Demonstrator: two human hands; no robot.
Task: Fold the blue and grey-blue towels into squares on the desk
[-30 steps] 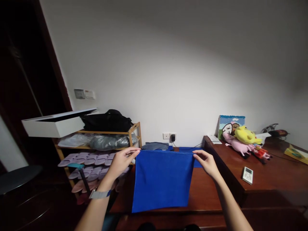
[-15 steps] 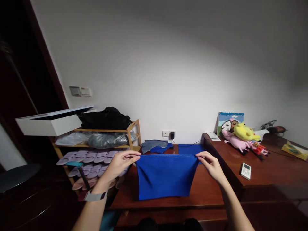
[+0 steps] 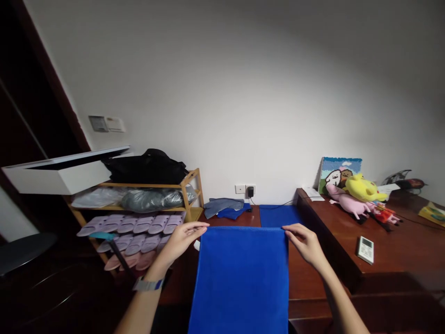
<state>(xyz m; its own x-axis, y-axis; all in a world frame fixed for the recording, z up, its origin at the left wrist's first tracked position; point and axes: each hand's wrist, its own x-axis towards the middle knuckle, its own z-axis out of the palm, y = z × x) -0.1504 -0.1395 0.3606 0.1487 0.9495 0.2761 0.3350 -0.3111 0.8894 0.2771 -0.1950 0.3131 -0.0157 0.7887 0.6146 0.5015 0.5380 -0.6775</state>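
Observation:
A blue cloth (image 3: 243, 283) hangs stretched between my two hands, its hemmed top edge nearly straight and its lower end cut off by the bottom of the view. My left hand (image 3: 186, 239) pinches the top left corner; a band is on that wrist. The top right corner is pinched by my right hand (image 3: 306, 243). A small white tag (image 3: 197, 245) shows at the cloth's left edge. Behind it, another blue cloth (image 3: 280, 215) lies flat on the low wooden table, and a grey-blue cloth (image 3: 224, 205) lies crumpled beside a small blue cloth (image 3: 233, 212).
On the left, a shoe rack (image 3: 194, 195) holds several slippers, wrapped bundles, a black bag (image 3: 146, 167) and a white box (image 3: 62, 178). The higher table (image 3: 340, 236) on the right bears plush toys (image 3: 361, 188) and a remote (image 3: 365, 249). A black plug (image 3: 250, 190) sits in the wall socket.
The held cloth, whose lower edge hung above the table before, now reaches down past the bottom of the view and looks flatter. Both hands keep their pinch. The camera view has shifted slightly.

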